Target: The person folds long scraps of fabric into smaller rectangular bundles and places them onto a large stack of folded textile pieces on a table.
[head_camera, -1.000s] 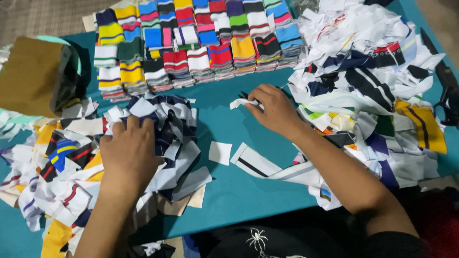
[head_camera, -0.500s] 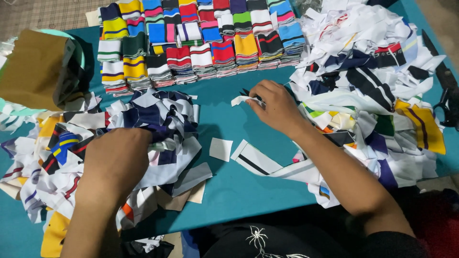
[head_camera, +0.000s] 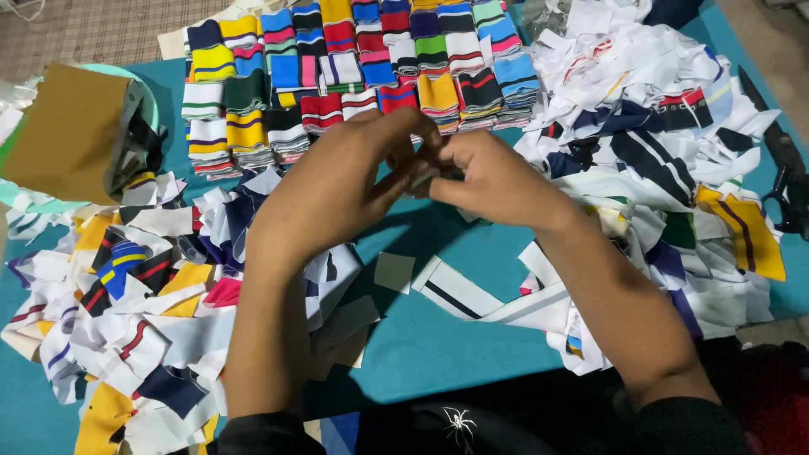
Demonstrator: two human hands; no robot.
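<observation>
Both hands meet above the middle of the teal table (head_camera: pixel 472 337). The left hand (head_camera: pixel 337 190) and the right hand (head_camera: pixel 493 181) pinch a small pale fabric piece (head_camera: pixel 424 177) between their fingertips, held in the air; most of it is hidden by the fingers, so its pattern cannot be told. Such a slight pinch could let the piece slip and drop among the loose scraps (head_camera: pixel 126 303) at the lower left, where it would be hard to pick out. Neat stacks of striped knit pieces (head_camera: pixel 354 72) stand just beyond the hands in the upper middle, and a careless forearm could topple them. A larger heap of white and navy cuttings (head_camera: pixel 666 160) crowds the right side, and dark scissors (head_camera: pixel 788 181) lie at the right edge.
</observation>
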